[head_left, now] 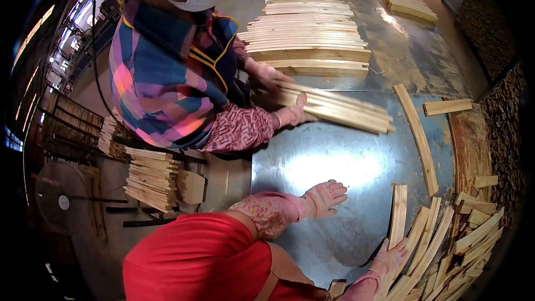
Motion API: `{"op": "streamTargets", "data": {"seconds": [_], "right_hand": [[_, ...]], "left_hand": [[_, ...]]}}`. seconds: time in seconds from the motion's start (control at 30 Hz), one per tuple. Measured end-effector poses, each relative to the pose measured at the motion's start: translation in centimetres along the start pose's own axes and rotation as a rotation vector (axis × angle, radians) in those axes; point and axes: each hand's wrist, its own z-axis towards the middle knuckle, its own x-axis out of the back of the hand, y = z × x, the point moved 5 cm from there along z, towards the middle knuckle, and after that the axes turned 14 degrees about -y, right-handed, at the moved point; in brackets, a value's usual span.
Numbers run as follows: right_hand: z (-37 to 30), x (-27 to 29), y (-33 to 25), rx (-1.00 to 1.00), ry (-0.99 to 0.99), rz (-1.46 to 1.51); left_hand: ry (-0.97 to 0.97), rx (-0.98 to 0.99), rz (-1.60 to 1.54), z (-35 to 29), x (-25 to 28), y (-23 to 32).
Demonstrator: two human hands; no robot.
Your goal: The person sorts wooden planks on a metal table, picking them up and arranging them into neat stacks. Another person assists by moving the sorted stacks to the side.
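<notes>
My left hand, in a pale pink glove, is held over the shiny metal tabletop with its fingers apart and nothing in it. Lower right, my right hand, gloved too, closes round the near part of a wooden strip. Several more strips fan out beside that hand, on the right of the table. A longer, slightly bowed-looking strip lies beyond them. Across from my left hand, a co-worker's two hands grip a bundle of strips, blurred by motion.
Neat rows of strips lie at the far side of the table, with another stack at far right. A short piece sits by the right edge. Loose offcuts pile up lower right. More strips are stacked at left.
</notes>
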Motion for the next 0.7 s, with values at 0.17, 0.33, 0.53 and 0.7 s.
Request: {"op": "streamTargets", "data": {"seconds": [0.17,0.33,0.53,0.7], "right_hand": [[0.8,1.6,-0.6,0.074,0.041,0.031],[2.4,4.5,-1.2,0.014,-0.197,0.088],[6.2,7.8,-13.3,0.107,-0.619,1.052],[16.9,9.1,-19.7,0.285,-0.234,0.812]], "left_hand": [[0.281,-0.077,-0.123,-0.5,0.5,-1.2],[0.046,0.038,-0.048,0.9,2.1,-0.3],[-0.199,-0.017,-0.925,4.0,2.2,2.5],[-0.21,0.372,-1.409,7.6,7.2,2.8]]}}
